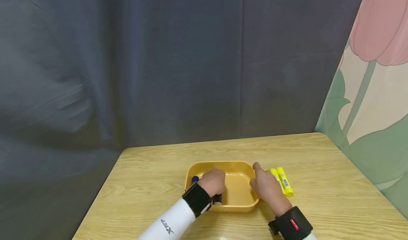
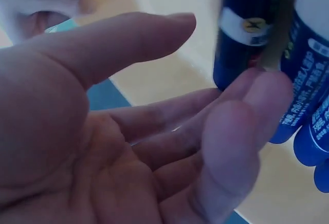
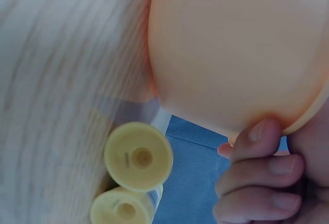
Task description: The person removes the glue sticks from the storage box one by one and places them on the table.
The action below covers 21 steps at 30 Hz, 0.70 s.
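Note:
A yellow plastic tray sits on the table. My left hand reaches down into its left half. In the left wrist view, the fingertips touch or lie very near a dark blue tube with a white band, while the thumb stays apart from it. More blue tubes with printed labels stand beside it; the left hand and wrist hide part of them in the head view. My right hand holds the tray's right rim, its fingers curled against the outer wall in the right wrist view.
Two bright yellow glue sticks lie side by side on the wooden table, just right of the tray and close to the right hand. A dark curtain hangs behind the table, and a wall with a painted flower rises at the right.

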Available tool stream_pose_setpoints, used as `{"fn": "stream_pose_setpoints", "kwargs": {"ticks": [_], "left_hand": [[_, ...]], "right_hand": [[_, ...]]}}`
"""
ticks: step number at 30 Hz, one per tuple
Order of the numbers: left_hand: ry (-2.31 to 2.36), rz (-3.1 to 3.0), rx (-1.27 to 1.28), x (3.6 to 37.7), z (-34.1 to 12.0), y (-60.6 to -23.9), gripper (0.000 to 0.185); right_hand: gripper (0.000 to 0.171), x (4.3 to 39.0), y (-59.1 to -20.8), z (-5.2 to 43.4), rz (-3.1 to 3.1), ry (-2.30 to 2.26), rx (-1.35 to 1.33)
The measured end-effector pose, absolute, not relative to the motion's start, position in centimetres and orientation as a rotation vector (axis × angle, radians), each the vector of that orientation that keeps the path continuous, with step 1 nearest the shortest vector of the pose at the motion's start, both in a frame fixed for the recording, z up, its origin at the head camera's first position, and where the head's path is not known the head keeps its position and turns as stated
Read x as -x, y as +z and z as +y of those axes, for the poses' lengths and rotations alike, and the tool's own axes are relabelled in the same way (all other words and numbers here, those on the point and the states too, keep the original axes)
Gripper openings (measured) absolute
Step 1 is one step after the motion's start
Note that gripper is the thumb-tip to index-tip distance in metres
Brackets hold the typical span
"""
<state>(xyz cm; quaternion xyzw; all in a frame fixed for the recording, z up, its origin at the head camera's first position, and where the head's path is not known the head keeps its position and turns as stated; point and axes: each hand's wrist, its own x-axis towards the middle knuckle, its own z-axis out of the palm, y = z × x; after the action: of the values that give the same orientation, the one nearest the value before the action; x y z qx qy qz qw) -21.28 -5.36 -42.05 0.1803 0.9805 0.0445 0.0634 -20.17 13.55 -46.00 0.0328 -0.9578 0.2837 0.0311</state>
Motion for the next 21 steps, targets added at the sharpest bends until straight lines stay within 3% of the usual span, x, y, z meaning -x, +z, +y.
{"fn": "stream_pose_setpoints", "kwargs": {"ticks": [21], "left_hand": [[0.067, 3.083, -0.561, 23.1, -3.7, -43.4, 0.009]], "right_hand": [[0.045, 20.2, -46.3, 13.4, -2.919, 0.852, -0.118]]}}
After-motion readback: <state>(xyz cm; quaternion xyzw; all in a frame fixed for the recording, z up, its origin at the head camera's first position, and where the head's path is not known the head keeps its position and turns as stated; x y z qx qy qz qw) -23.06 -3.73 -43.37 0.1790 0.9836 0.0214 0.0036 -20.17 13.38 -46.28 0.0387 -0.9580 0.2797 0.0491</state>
